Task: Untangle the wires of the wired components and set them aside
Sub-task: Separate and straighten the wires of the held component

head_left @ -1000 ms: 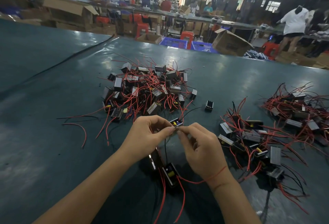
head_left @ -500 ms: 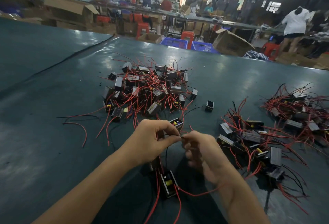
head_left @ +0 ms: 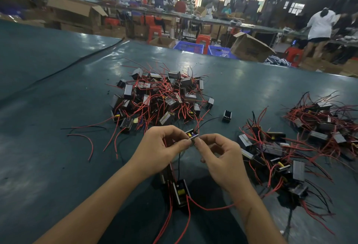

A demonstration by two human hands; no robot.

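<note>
my left hand (head_left: 160,146) and right hand (head_left: 220,158) are raised over the dark green table (head_left: 58,146), knuckles up. each has thumb and forefinger pressed into a pinch, and the two pinches meet tip to tip. between them i hold the top end of a black wire (head_left: 179,163); the pinched bit itself is hidden by my fingertips. my other fingers are loosely curled and hold nothing. the black wire drops straight down from the pinch to a wired component (head_left: 181,193), a black block with a yellow part, which sits low between my forearms. i cannot tell whether it hangs or rests on the table. a red wire (head_left: 213,208) runs from that block across to my right wrist, and more red leads trail towards me. a second block (head_left: 166,174) shows partly under my left palm. just beyond my fingertips lies a small component (head_left: 191,134) with a yellow spot, at the near edge of the tangled pile (head_left: 160,98) of blocks and red wires. a lone black block (head_left: 227,116) sits apart, to the right of that pile. to my right is the sorted heap (head_left: 271,156), and further right a second heap (head_left: 325,123). a loose red wire (head_left: 85,141) curls on the table to my left. past the far edge are a cardboard box (head_left: 249,47), blue crates (head_left: 190,46) and a person in a white top (head_left: 320,24).
</note>
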